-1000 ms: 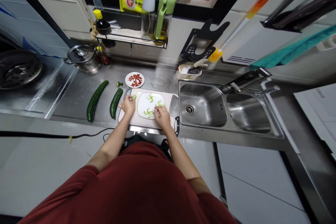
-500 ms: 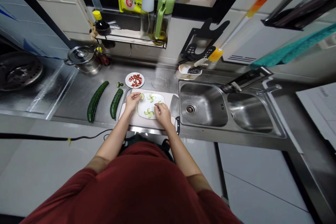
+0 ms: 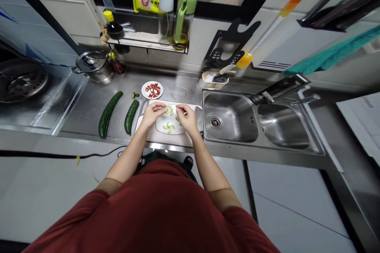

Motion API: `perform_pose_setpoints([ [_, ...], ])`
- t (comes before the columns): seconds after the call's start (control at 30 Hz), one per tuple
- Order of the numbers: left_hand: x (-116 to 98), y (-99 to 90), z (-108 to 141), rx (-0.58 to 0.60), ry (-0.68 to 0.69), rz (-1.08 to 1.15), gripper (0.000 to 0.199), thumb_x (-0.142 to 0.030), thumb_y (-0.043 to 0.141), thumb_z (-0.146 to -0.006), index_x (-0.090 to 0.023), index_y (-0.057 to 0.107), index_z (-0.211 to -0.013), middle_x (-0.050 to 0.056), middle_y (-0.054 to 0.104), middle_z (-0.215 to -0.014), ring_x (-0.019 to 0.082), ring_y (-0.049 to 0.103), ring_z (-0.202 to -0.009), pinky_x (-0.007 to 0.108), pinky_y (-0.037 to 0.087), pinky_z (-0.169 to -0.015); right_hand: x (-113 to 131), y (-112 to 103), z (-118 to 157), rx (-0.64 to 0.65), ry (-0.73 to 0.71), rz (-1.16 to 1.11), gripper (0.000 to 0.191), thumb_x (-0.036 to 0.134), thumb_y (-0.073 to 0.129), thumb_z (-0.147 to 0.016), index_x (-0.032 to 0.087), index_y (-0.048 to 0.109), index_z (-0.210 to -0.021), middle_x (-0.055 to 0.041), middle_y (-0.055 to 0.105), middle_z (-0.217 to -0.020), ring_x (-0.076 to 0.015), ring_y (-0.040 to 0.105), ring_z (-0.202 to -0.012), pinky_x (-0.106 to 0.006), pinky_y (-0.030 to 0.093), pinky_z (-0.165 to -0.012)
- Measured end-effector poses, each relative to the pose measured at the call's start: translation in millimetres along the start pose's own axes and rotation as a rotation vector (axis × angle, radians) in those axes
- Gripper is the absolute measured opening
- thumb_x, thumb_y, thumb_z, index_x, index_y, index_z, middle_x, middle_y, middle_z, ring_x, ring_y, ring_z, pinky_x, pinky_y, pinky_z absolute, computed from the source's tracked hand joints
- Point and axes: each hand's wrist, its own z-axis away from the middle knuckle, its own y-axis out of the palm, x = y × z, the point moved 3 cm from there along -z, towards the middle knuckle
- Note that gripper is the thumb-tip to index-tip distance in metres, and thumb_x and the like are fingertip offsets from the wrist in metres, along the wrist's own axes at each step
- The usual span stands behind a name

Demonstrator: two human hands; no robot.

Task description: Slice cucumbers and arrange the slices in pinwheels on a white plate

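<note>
"Cucumber slice [image 3: 169, 109]: where from the hands?"

"At fingertips of left hand [image 3: 153, 114], just to their right, above white plate [image 3: 162, 121]. Nearer to left, touching; just apart from right hand [image 3: 187, 119]."

"Long axis?"

"None to read; roundish. Single or stacked, cannot tell."

"Grip?"

"On the left, slice pinched between thumb and fingers. On the right, fingers curled toward thumb; holding anything or not, cannot tell."

"Counts, going outward?"

"On plate, one pinwheel of green pieces [image 3: 168, 127] plain near the front edge; more pieces partly hidden behind slice and right hand, not countable. Underneath, one cutting board [image 3: 152, 138]. Off left, one longer cucumber [image 3: 110, 114], one shorter cucumber [image 3: 131, 117], both lengthwise away from body. Behind, one small plate [image 3: 143, 90] of red bits. Off right, two sink basins [image 3: 234, 120]."
</note>
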Motion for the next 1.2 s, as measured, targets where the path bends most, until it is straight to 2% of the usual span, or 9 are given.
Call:
perform_pose_setpoints([
  [0.23, -3, 3.8, 5, 0.050, 0.015, -0.025, 0.033, -0.030, 0.082, -0.057, -0.015, 0.066, -0.081, 0.000, 0.063, -0.073, 0.010, 0.058, -0.067, 0.024, 0.046, -0.068, 16, 5, -11, 0.136, -0.027, -0.112, 0.019, 0.033, 0.056, -0.083, 0.019, 0.067, -0.090, -0.0019, 0.067, -0.084, -0.0137, 0.055, -0.072, -0.026, 0.045, -0.068],
  [0.53, -1, 2.1, 7, 0.072, 0.034, -0.030, 0.032, -0.031, 0.082, -0.058, -0.015, 0.065, -0.081, 0.001, 0.064, -0.076, 0.011, 0.059, -0.070, 0.024, 0.046, -0.069, 20, 14, -11, 0.182, -0.032, -0.097, 0.018, 0.033, 0.055, -0.084, 0.019, 0.066, -0.082, -0.0009, 0.067, -0.079, -0.0137, 0.056, -0.070, -0.026, 0.044, -0.067],
  [0.8, 1, 2.1, 9, 0.065, 0.027, -0.061, 0.034, -0.032, 0.083, -0.056, -0.016, 0.067, -0.082, 0.003, 0.065, -0.081, 0.012, 0.058, -0.073, 0.025, 0.046, -0.070, 17, 14, -10, 0.195, -0.050, -0.061, 0.018, 0.034, 0.054, -0.084, 0.019, 0.064, -0.080, -0.0004, 0.065, -0.077, -0.0138, 0.056, -0.069, -0.026, 0.044, -0.067],
  [0.93, 0, -0.7, 7, 0.007, 0.061, -0.066, 0.031, -0.034, 0.079, -0.063, -0.017, 0.066, -0.085, 0.003, 0.066, -0.085, 0.011, 0.058, -0.074, 0.024, 0.044, -0.072, 17, 12, -11, 0.175, -0.061, -0.037, 0.018, 0.033, 0.053, -0.086, 0.019, 0.064, -0.081, -0.0007, 0.065, -0.078, -0.0139, 0.055, -0.070, -0.026, 0.044, -0.067],
  [1.03, 1, -3.4, 6, -0.034, -0.003, -0.036, 0.031, -0.041, 0.073, -0.069, -0.016, 0.064, -0.085, 0.001, 0.065, -0.070, 0.010, 0.057, -0.065, 0.022, 0.041, -0.062, 18, 10, -11, 0.146, -0.066, -0.038, 0.018, 0.033, 0.053, -0.087, 0.020, 0.063, -0.081, -0.0013, 0.066, -0.080, -0.0141, 0.055, -0.070, -0.026, 0.044, -0.068],
  [1.1, 2, -3.3, 7, -0.018, -0.100, -0.012, 0.035, -0.046, 0.071, -0.071, -0.016, 0.063, -0.087, 0.001, 0.062, -0.061, 0.008, 0.053, -0.054, 0.021, 0.035, -0.053, 21, 9, -11, 0.126, -0.075, -0.036, 0.019, 0.034, 0.052, -0.087, 0.020, 0.063, -0.082, -0.0019, 0.065, -0.081, -0.0143, 0.055, -0.071, -0.027, 0.045, -0.069],
  [1.2, 4, -0.4, 9, 0.041, -0.245, 0.069, 0.044, -0.053, 0.069, -0.070, -0.016, 0.061, -0.094, 0.001, 0.062, -0.059, 0.006, 0.048, -0.045, 0.019, 0.028, -0.045, 26, 9, -10, 0.103, -0.100, -0.021, 0.021, 0.035, 0.051, -0.089, 0.020, 0.063, -0.082, -0.0027, 0.064, -0.083, -0.0146, 0.055, -0.073, -0.028, 0.045, -0.071],
])
